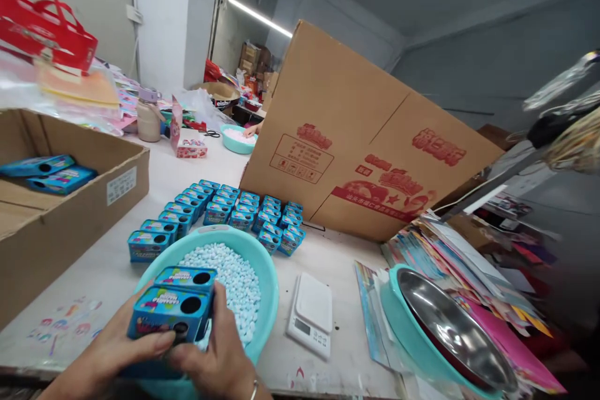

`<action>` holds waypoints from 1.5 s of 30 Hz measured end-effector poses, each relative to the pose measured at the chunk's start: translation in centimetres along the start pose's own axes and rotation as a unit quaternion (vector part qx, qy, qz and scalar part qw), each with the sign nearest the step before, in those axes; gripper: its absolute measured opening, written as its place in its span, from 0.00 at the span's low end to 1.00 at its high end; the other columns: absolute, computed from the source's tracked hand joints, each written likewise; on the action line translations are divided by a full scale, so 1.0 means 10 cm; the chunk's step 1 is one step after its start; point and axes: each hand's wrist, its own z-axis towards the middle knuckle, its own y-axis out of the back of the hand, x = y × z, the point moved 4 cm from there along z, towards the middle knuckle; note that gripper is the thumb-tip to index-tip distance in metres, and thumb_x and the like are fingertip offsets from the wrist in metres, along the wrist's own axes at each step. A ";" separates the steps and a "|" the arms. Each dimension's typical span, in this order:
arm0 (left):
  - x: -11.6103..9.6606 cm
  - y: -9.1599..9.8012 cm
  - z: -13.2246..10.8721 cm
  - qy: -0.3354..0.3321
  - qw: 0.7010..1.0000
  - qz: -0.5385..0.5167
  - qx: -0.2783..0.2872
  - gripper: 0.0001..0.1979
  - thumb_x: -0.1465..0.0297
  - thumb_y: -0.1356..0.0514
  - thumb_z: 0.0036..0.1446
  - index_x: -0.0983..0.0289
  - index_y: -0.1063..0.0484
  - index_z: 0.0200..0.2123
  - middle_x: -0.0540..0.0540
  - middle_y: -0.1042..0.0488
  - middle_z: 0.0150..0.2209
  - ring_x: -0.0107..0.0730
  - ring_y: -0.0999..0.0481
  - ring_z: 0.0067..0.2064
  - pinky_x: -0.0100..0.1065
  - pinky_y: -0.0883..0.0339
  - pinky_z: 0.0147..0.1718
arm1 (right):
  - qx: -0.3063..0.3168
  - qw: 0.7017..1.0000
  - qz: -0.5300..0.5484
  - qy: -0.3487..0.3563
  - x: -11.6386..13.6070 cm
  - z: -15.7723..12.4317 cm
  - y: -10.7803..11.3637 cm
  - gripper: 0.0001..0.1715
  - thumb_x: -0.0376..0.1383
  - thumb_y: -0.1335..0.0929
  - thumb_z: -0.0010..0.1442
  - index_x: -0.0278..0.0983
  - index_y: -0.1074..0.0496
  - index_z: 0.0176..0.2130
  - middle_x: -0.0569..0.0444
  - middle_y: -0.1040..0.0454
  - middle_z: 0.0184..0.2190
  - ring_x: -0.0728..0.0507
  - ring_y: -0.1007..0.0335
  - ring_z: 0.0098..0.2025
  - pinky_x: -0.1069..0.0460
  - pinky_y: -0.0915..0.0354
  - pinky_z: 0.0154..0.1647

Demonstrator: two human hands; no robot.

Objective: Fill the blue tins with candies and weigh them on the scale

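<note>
Small blue printed boxes (171, 307), each with a dark round hole, are gripped together between both hands. My left hand (110, 344) wraps their left side and front, thumb across the front. On the right side, my right hand (220, 350) closes around them with its fingers curled. Under and behind them sits a turquoise basin (268, 275) filled with pale blue candies (239, 281). The boxes hide part of the candies and the basin's near rim. Several more blue boxes (241, 219) stand in rows just beyond the basin.
A white digital scale (312, 312) lies right of the basin. At left stands an open carton (94, 219) with blue flat boxes inside. A large cardboard sheet (356, 144) leans behind; a metal bowl (454, 319) sits at right. Another person's hand (253, 130) shows at the far basin.
</note>
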 end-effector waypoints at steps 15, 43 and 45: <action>-0.52 -0.73 0.69 -0.119 0.748 0.620 0.202 0.33 0.78 0.35 0.43 0.76 0.20 0.57 0.83 0.18 0.54 0.76 0.16 0.54 0.60 0.21 0.51 | 0.214 0.885 -0.404 0.087 -0.60 1.58 -0.16 0.19 0.31 0.23 0.66 0.42 0.14 0.56 0.54 0.16 0.60 0.43 0.28 0.60 0.50 0.36 0.66; -0.11 -0.67 0.97 -0.200 0.930 0.309 0.005 0.36 0.56 0.36 0.54 0.64 0.34 0.64 0.74 0.19 0.63 0.69 0.17 0.64 0.57 0.20 0.62 | -0.263 0.924 0.249 -0.126 -0.40 1.36 0.25 0.17 0.44 0.21 0.44 0.37 0.17 0.33 0.57 0.20 0.26 0.42 0.25 0.31 0.47 0.27 0.40; -0.10 -0.64 0.99 -0.210 0.928 0.308 0.011 0.36 0.57 0.35 0.54 0.63 0.33 0.64 0.73 0.19 0.63 0.68 0.16 0.64 0.56 0.20 0.61 | -0.262 0.922 0.254 -0.128 -0.39 1.33 0.23 0.17 0.43 0.20 0.43 0.37 0.17 0.32 0.57 0.20 0.25 0.43 0.25 0.31 0.48 0.28 0.38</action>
